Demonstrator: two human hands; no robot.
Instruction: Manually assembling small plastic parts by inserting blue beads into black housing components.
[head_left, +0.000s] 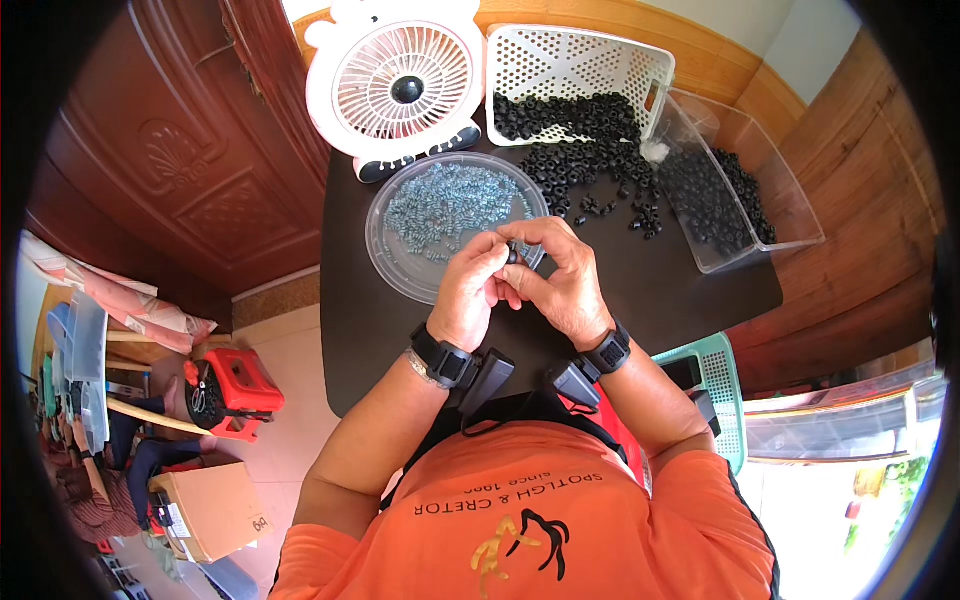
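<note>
My left hand [466, 292] and my right hand [572, 285] meet over the near edge of a round clear tub [385, 272]. Pinched between their fingertips is a small black round part [513, 252], mostly covered by the fingers. Both hands are closed on it. Many small blue-silver pieces [445, 205] fill the far side of the tub; their exact kind is too small to tell. Beyond my right hand, a heap of black round parts [570, 170] spreads over the dark table [690, 300], with some lying singly nearer to me.
A white animal-shaped fan [407, 90] stands at the back left. A tipped white perforated basket [580, 75] spills black parts. To the right sits a clear plastic bin [745, 190] with more. A mint-green basket [725, 400] is beside the table. At far left a person sits near a red stool [245, 390].
</note>
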